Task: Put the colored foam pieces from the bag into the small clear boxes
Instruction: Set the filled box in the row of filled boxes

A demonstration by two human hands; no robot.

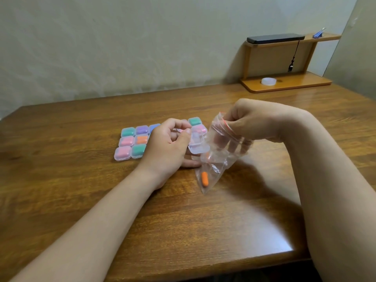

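My right hand grips the red-striped mouth of a clear plastic bag, with several fingers pushed inside it. One orange foam piece lies at the bag's bottom corner. My left hand holds a small clear box with its lid open, right beside the bag; something pink shows at my fingertips. Several shut small boxes holding green, purple, pink, orange and blue foam sit in rows on the table, left of my left hand. Two more boxes stand just behind the open one.
The wooden table reaches the wall behind. A small wooden shelf stands at the back right, with a white round lid on its base and a dark flat device on top. The table's front edge runs below my arms.
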